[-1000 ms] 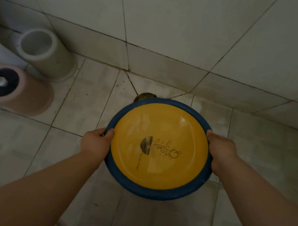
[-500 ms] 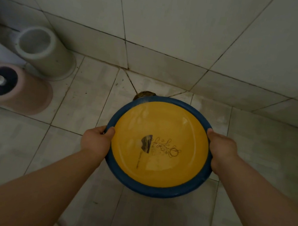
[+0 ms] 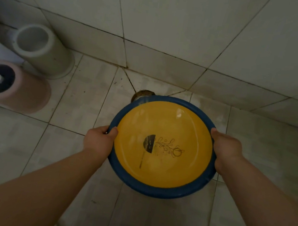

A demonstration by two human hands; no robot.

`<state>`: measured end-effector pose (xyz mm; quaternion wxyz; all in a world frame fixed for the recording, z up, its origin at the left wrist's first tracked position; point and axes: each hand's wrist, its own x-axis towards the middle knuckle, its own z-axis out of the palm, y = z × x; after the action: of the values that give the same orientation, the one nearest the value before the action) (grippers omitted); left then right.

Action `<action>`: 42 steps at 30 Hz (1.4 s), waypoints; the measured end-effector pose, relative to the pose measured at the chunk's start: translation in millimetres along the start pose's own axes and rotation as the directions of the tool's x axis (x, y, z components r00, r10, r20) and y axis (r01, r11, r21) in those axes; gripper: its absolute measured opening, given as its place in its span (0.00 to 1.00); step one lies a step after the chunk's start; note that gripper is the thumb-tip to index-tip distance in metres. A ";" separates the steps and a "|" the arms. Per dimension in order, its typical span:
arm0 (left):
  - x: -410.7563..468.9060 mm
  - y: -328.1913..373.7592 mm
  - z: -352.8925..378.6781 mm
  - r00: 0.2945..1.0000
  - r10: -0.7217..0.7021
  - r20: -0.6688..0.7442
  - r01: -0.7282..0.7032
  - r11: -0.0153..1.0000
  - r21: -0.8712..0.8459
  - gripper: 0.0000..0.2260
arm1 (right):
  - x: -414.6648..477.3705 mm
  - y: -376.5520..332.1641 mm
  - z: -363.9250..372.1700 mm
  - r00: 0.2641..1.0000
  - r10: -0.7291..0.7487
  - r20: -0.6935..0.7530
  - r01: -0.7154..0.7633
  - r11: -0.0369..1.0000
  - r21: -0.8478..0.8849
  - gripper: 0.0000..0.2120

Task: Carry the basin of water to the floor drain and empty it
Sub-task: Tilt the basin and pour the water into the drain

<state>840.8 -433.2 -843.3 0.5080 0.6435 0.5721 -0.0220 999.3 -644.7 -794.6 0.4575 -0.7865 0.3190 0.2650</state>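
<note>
A round basin (image 3: 157, 191) with a blue rim and a yellow inside, printed with a dark flower drawing, hangs above the tiled floor. My left hand (image 3: 98, 141) grips its left rim and my right hand (image 3: 227, 150) grips its right rim. Its far edge is tipped over the floor drain (image 3: 143, 94), a brownish round opening near the wall, mostly hidden by the basin. A thin stream of water runs over the far rim by the drain.
A white cylindrical holder (image 3: 43, 51) stands at the left by the wall. In front of it a pink holder (image 3: 21, 91) has a white brush handle in it. The tiled wall (image 3: 173, 31) rises just past the drain.
The basin has stayed over the drain and tilted a little further away from me. Both hands keep the same grip on the rim.
</note>
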 end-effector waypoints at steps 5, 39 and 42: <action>-1.7 -0.7 5.6 1.000 0.004 0.015 -0.004 1.000 0.014 0.16 | -1.9 -1.9 -6.0 1.000 -0.005 -0.011 0.005 1.000 0.004 0.20; -1.8 0.3 14.1 0.999 0.005 0.037 -0.006 1.000 0.027 0.17 | 3.3 -6.8 -12.4 0.999 -0.027 0.022 0.026 0.999 0.047 0.08; -1.7 -0.2 13.7 0.999 0.006 0.032 -0.007 1.000 0.029 0.17 | 4.6 -7.7 -12.0 1.000 -0.020 0.024 0.019 0.998 0.058 0.12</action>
<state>847.6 -443.7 -849.0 0.5078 0.6521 0.5616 -0.0390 1009.6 -653.7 -788.3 0.4865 -0.7728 0.3132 0.2609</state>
